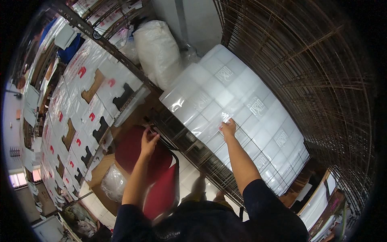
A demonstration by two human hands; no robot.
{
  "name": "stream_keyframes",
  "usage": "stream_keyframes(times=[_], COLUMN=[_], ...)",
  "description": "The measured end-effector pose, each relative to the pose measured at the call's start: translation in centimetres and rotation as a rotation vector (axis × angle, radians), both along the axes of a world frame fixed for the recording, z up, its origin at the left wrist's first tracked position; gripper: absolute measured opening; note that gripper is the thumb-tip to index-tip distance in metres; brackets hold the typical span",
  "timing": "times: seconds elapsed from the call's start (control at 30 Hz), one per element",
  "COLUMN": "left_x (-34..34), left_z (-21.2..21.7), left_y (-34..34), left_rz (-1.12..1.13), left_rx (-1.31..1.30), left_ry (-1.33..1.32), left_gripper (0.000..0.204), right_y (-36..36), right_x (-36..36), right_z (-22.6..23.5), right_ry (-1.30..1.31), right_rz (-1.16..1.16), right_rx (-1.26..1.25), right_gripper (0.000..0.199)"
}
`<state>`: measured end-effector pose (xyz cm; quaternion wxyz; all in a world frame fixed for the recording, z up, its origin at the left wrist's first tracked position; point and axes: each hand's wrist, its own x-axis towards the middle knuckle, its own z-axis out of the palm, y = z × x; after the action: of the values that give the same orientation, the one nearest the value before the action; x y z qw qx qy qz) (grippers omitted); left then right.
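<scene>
My right hand (228, 128) reaches onto a wide spread of overlapping clear-and-white plastic bags (278, 109) with printed emblems. Its thumb and fingers pinch a shiny piece of plastic at the surface. The bags lie over a wire rack (213, 163), whose thin bars show along the near side. Off to the left, my left hand (149, 143) is raised above a dark red chair (161, 189). Its fingers are bent and apart, and I make out nothing held in them.
Several white cartons with red print (76, 109) are stacked on the left beneath a metal shelf beam (117, 52). Tall rusty wire racks (322, 60) close in on the right. A large wrapped plastic roll (157, 50) stands behind. An open cardboard box (96, 183) holds clear plastic.
</scene>
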<state>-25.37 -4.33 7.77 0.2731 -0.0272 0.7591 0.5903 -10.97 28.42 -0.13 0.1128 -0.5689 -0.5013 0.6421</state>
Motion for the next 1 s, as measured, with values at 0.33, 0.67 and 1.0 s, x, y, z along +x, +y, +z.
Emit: stream_keyframes(times=[0.33, 0.67, 1.0], left_x=[4.4, 6.9, 8.6], left_z=[0.4, 1.0, 2.1], left_y=[-3.4, -2.2, -1.6], left_rz=[-0.027, -0.04, -0.056], left_rx=[-0.086, -0.063, -0.103], left_ry=[-0.128, -0.188, -0.235], left_gripper=[0.046, 0.041, 0.04], right_y=[0.0, 0.2, 0.3], right_x=[-1.0, -0.6, -1.7], right_z=[-2.1, -8.4, -6.1], right_ry=[-0.009, -0.342, -0.276], right_rz=[-0.201, -0.134, -0.226], right_rx=[0.045, 0.434, 0.255], right_gripper=[0.036, 0.031, 0.029])
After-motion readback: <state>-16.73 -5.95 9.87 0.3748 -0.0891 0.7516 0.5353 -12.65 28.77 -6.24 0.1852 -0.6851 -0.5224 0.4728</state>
